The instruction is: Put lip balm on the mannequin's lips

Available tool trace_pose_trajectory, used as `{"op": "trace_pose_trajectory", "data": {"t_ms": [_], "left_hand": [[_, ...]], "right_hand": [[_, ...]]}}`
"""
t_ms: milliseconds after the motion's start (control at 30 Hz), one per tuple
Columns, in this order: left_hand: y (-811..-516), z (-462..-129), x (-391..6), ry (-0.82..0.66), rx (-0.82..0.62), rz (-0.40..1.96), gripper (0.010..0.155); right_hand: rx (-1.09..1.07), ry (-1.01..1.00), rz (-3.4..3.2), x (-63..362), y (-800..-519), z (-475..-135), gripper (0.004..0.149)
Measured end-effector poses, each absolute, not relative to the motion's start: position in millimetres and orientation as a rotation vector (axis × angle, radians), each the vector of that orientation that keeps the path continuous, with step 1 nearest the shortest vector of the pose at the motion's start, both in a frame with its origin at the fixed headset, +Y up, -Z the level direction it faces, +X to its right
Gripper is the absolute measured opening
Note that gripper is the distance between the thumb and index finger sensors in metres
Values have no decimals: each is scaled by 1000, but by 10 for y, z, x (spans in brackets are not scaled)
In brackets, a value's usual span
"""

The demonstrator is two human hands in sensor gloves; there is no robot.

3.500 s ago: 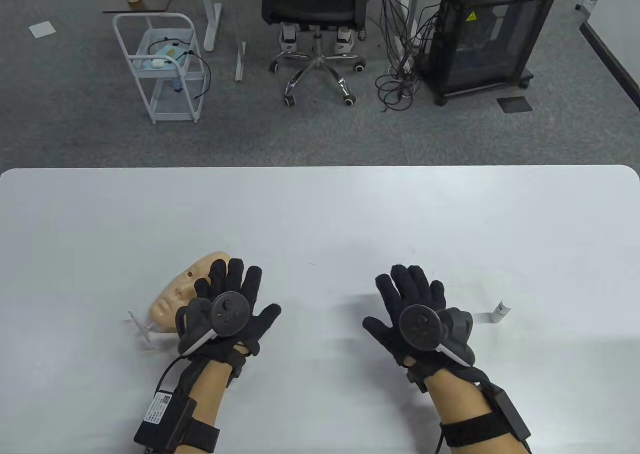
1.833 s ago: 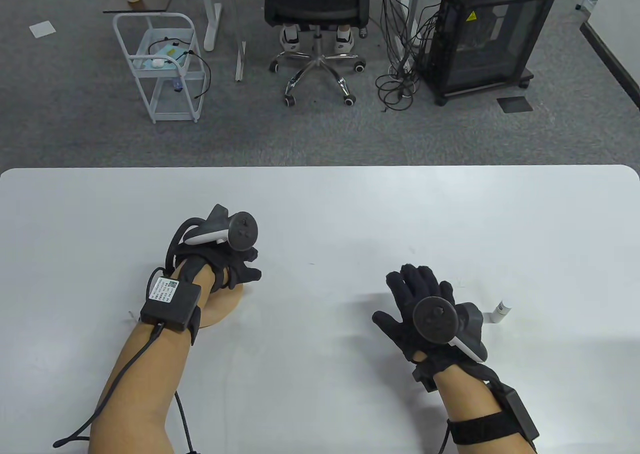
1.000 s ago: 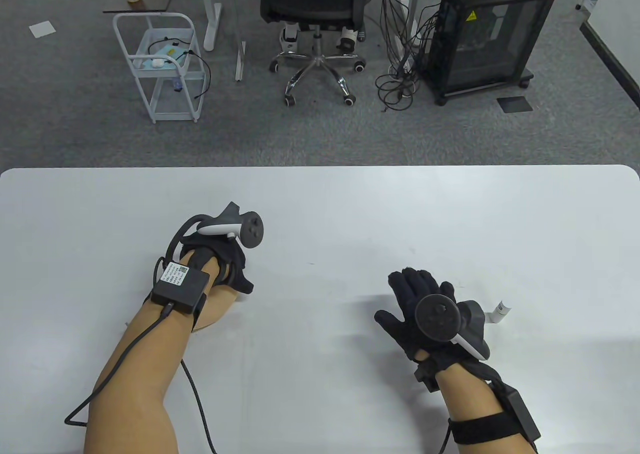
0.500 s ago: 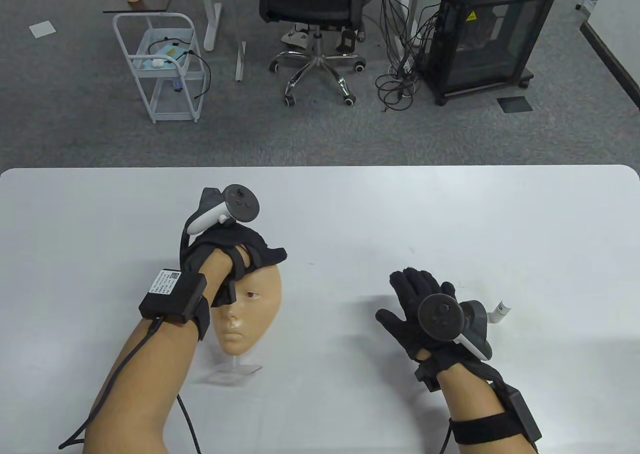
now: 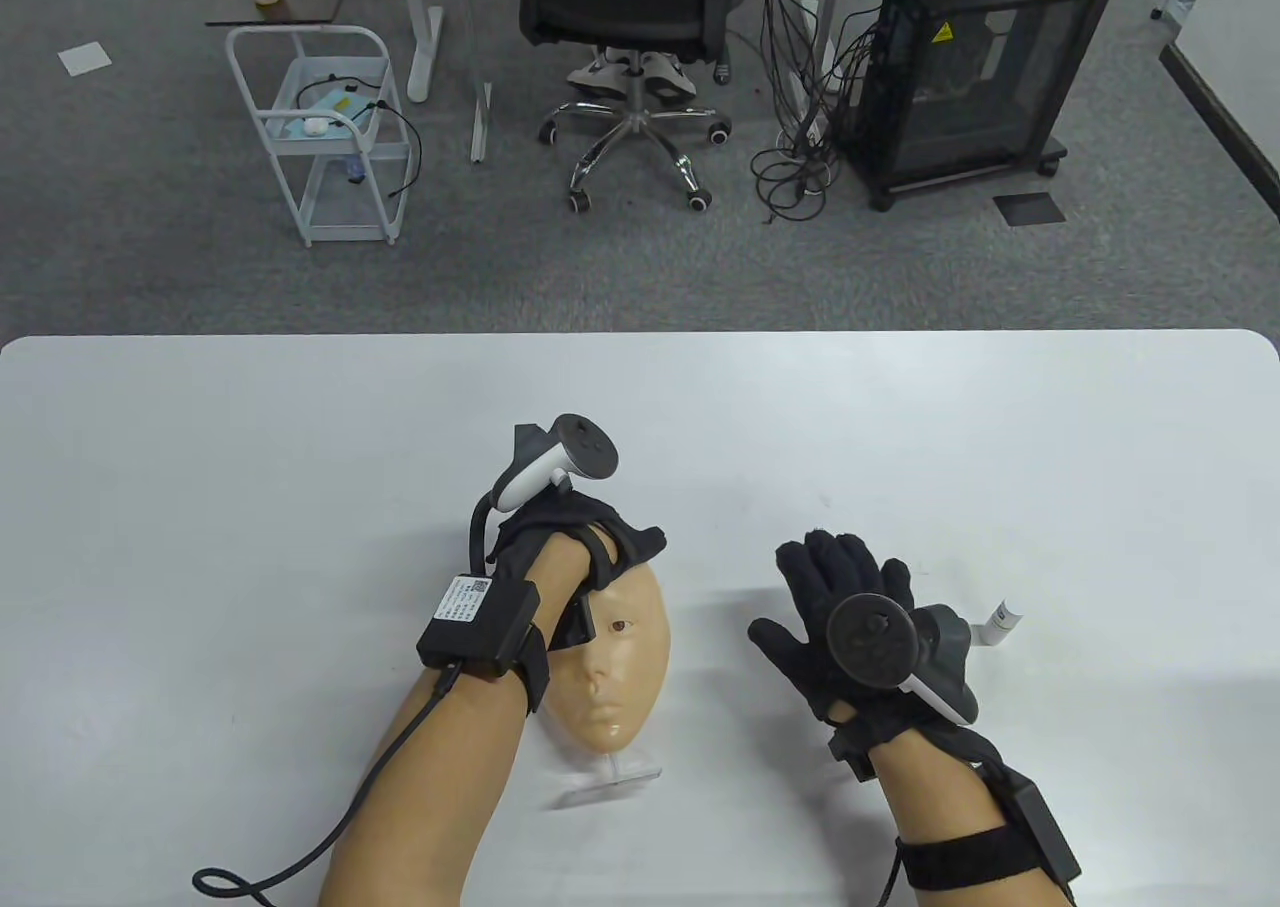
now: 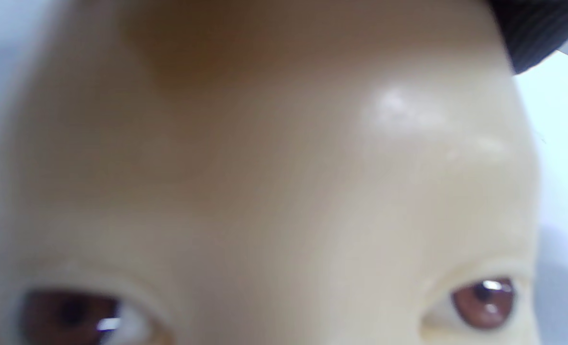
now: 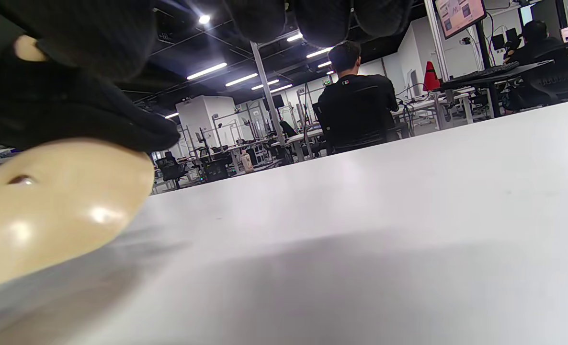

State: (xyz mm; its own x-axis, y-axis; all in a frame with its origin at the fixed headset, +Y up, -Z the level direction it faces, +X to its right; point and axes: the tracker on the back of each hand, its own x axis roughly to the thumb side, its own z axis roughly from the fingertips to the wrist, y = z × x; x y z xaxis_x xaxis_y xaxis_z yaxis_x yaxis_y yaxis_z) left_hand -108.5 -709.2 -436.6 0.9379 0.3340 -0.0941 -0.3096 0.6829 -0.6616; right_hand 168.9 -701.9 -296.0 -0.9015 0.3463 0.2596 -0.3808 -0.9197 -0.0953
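Moved rightward toward the table's middle since half a second ago, the mannequin face stands on its clear stand, gripped at the forehead by the left hand. Right hand lies flat, fingers spread, holding nothing. Lip balm tube lies just right of it. Best to set the face down steadily, lips facing near, before fetching the balm.

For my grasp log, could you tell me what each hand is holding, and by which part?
The left hand grips the mannequin face by its forehead. The right hand holds nothing; the lip balm lies apart.
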Motion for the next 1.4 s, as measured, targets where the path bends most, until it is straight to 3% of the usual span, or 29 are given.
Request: {"op": "trace_pose_trajectory", "data": {"t_ms": [500,1400], "left_hand": [[-7228,-4419,-709,-140,-701,273,63],[-7377,-4412,-559,-219,-685,281,65]], "right_hand": [[348,-203,2736,1684,-7017,-2949,83],[338,-197,2726,1713,-7006,-2940,82]]}}
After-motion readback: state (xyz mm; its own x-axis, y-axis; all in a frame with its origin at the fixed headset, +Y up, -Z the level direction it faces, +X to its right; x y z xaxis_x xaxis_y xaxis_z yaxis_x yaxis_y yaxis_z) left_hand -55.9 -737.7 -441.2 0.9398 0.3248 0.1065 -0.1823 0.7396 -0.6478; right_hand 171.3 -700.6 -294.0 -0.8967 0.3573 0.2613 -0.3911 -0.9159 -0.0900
